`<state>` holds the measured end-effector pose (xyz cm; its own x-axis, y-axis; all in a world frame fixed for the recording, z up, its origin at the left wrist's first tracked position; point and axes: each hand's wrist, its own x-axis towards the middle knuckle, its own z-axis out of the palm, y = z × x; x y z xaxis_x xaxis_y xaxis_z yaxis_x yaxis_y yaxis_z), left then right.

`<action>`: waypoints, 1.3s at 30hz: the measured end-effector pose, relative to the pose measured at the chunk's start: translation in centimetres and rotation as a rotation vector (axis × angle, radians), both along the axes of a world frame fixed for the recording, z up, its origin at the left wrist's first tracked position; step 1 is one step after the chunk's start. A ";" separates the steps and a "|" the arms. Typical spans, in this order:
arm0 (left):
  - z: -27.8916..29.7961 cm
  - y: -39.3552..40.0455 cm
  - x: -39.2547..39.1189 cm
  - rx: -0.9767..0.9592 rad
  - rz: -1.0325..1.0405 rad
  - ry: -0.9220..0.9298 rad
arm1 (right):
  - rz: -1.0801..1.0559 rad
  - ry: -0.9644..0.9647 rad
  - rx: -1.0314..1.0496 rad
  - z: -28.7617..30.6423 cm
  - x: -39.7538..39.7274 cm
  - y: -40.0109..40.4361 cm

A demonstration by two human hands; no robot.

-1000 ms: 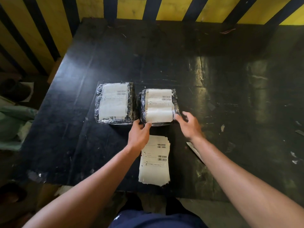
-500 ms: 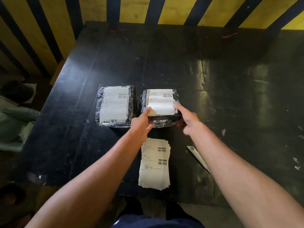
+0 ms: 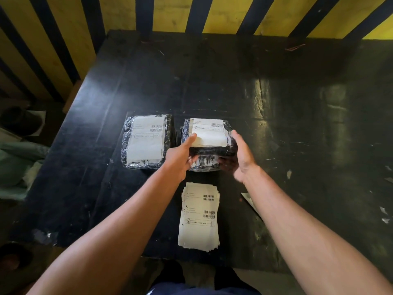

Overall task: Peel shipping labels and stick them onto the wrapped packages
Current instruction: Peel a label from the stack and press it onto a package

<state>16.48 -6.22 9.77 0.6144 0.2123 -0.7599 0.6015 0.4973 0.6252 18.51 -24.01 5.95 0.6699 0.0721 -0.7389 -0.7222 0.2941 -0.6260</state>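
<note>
Two dark packages in clear wrap lie side by side on the black table point(image 3: 276, 124). The left package point(image 3: 146, 141) lies flat with a white shipping label across its top. The right package point(image 3: 212, 152) also carries a white label point(image 3: 209, 135), and its near edge is raised. My left hand point(image 3: 180, 156) grips its left near corner, thumb on the label. Cupping its right side is my right hand point(image 3: 242, 156), thumb on top and fingers underneath. A stack of shipping labels point(image 3: 200, 218) lies near the table's front edge, between my forearms.
A slip of white backing paper point(image 3: 247, 199) pokes out from under my right forearm. Small paper scraps point(image 3: 385, 216) dot the table's right side. A yellow and black striped wall point(image 3: 170, 13) stands behind the table. Green cloth point(image 3: 14, 162) lies on the floor at left.
Both hands have moved from the right package's near corners onto its sides. Its near edge has lifted off the table, so the label now looks shorter.
</note>
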 end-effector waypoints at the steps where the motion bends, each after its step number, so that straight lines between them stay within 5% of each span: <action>1: 0.3 0.1 0.3 0.002 0.002 -0.011 | 0.002 0.003 0.031 -0.1 0.1 -0.1; 8: 1.8 0.9 2.2 0.099 -0.055 -0.083 | 0.070 0.020 0.038 0.0 0.8 -1.1; 13: 3.5 0.8 2.1 0.233 -0.205 -0.322 | 0.120 -0.010 0.051 0.8 1.0 -1.4; 21: 4.4 -3.3 3.1 0.328 -0.391 -0.427 | -0.159 -0.247 0.104 2.1 0.1 -5.5; 28: 1.4 -11.0 3.0 0.149 -0.564 -0.335 | -0.338 -0.244 -0.017 1.3 -2.2 -15.1; 39: -9.1 -25.1 3.0 0.389 -0.917 -0.039 | -0.245 -0.067 -0.560 -5.7 -5.1 -26.9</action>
